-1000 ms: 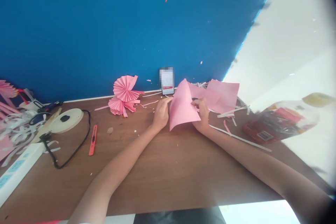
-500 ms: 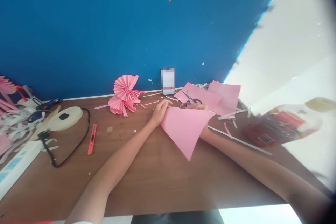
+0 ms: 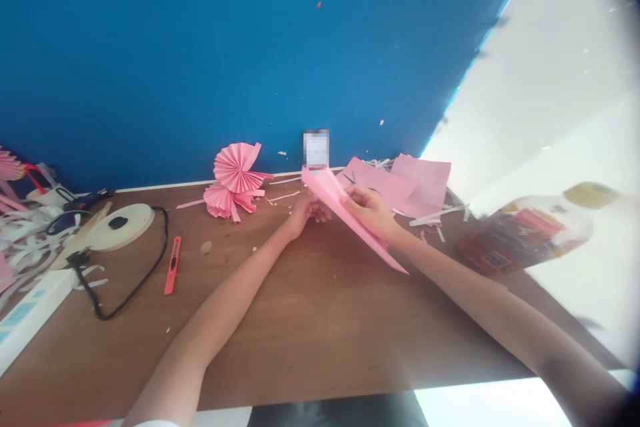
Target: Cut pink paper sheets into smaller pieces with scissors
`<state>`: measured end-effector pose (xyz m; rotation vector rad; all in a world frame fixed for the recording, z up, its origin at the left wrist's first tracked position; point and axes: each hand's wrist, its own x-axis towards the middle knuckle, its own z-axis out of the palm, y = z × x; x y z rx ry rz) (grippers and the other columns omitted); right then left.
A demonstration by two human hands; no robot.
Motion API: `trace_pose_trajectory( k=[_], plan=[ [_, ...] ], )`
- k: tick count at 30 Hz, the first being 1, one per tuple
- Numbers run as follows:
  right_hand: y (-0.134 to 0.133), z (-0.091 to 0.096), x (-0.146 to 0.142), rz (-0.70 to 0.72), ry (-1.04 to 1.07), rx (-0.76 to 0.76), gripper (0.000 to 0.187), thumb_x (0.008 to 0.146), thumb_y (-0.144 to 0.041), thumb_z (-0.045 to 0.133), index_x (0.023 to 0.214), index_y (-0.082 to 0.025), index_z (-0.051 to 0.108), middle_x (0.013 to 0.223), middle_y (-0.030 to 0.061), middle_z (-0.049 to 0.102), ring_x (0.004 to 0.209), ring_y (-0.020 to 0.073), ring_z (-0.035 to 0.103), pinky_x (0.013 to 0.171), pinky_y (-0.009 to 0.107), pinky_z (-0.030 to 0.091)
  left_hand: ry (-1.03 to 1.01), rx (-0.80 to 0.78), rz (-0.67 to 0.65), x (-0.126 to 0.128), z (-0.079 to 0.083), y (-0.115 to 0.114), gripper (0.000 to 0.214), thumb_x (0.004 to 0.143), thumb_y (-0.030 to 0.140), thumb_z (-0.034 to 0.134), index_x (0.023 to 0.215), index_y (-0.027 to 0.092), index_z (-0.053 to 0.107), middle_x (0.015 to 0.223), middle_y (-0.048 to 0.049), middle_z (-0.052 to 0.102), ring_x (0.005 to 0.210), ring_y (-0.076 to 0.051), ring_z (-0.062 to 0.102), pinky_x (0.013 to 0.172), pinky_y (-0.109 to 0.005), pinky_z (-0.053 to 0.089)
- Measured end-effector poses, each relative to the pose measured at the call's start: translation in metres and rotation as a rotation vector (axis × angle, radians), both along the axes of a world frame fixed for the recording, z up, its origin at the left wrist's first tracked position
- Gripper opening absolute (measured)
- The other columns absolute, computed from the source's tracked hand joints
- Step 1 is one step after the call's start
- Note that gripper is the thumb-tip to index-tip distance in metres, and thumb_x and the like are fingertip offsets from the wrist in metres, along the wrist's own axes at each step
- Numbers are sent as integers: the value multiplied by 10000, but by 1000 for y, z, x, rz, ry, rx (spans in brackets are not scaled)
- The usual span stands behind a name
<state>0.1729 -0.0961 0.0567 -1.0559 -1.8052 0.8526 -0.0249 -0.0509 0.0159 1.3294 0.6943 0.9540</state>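
Observation:
A pink sheet of paper [image 3: 357, 223] is seen nearly edge-on, slanting above the table. My right hand [image 3: 371, 212] grips it from the right, thumb and fingers closed around it. Just left of the sheet is my left hand [image 3: 306, 212], with loosely curled fingers and nothing visible in them. Behind my right hand, part of a pair of scissors [image 3: 351, 177] shows, mostly hidden. More pink sheets [image 3: 423, 180] lie against the wall at the right.
Two pink pleated paper fans [image 3: 237, 170] stand left of my hands. A red utility knife [image 3: 173, 265], a tape roll [image 3: 125, 227], a black cable and a white power strip [image 3: 37, 313] lie left. A phone [image 3: 316, 149] leans on the wall; a plastic bag [image 3: 525, 233] sits right.
The pink sheet has turned from facing me to nearly edge-on. My left hand has come off its corner, and my right hand, formerly behind the sheet, now shows gripping it.

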Motion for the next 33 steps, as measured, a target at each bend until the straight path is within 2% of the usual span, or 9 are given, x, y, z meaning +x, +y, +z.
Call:
trace_pose_trajectory(
  k=[5, 9, 12, 14, 19, 21, 24, 27, 33],
  plan=[
    [4, 6, 9, 185, -302, -12, 293, 846, -460, 544, 779, -195, 649, 712, 8, 603, 614, 132, 514, 546, 260, 359, -53, -171, 9, -8, 4, 7, 699, 776, 753, 366, 893, 144, 690, 657, -78, 638, 527, -172, 567, 497, -288, 413],
    [7, 8, 15, 175, -421, 128, 248, 873, -385, 528, 788, -192, 659, 745, 26, 645, 655, 148, 546, 588, 273, 377, 169, 108, 50, -5, 9, -2, 426, 702, 545, 668, 885, 161, 704, 756, -49, 663, 625, -154, 594, 557, -254, 423],
    [13, 1, 18, 132, -442, 286, 206, 889, -319, 503, 899, -196, 668, 839, 53, 679, 726, 172, 579, 654, 298, 411, 291, 300, 26, 0, 9, -9, 310, 692, 430, 716, 829, 152, 710, 849, -63, 681, 788, -188, 620, 668, -268, 453],
    [17, -8, 21, 28, -373, 337, 213, 899, -285, 472, 977, -202, 651, 910, 65, 682, 765, 180, 593, 682, 308, 433, 273, 260, 100, 0, 7, -10, 299, 713, 430, 699, 804, 144, 695, 825, -66, 674, 776, -188, 615, 661, -273, 458],
    [24, -35, 33, -482, -131, 452, 263, 893, -221, 422, 1121, -186, 548, 1009, 105, 636, 860, 211, 583, 741, 352, 460, -3, -11, 407, -4, -2, 0, 337, 669, 409, 745, 863, 147, 657, 857, -63, 672, 756, -179, 618, 681, -295, 480],
    [25, -42, 37, -576, -91, 490, 272, 879, -196, 415, 1129, -186, 522, 1039, 113, 613, 884, 220, 567, 764, 370, 457, -119, -59, 540, -5, -5, 4, 344, 668, 401, 741, 895, 158, 652, 897, -53, 674, 786, -177, 624, 711, -299, 485],
    [26, -47, 38, -441, -141, 493, 276, 823, -138, 427, 1069, -195, 540, 931, 81, 624, 814, 216, 567, 749, 373, 455, -211, -89, 725, -7, -8, 10, 351, 655, 388, 735, 914, 170, 643, 907, -35, 674, 793, -165, 621, 706, -279, 483],
    [27, -48, 37, -229, -288, 530, 266, 736, -75, 446, 922, -203, 588, 815, 57, 619, 796, 221, 571, 753, 374, 449, -256, -42, 724, -9, -10, 14, 316, 675, 392, 698, 888, 164, 644, 869, -23, 669, 763, -145, 610, 687, -253, 471],
    [27, -51, 34, -273, -395, 463, 350, 714, -39, 425, 987, -187, 586, 845, 61, 643, 781, 210, 586, 675, 317, 444, -337, -54, 770, -11, -13, 14, 350, 689, 382, 686, 966, 176, 627, 913, -27, 663, 777, -145, 611, 697, -262, 474]
  ],
)
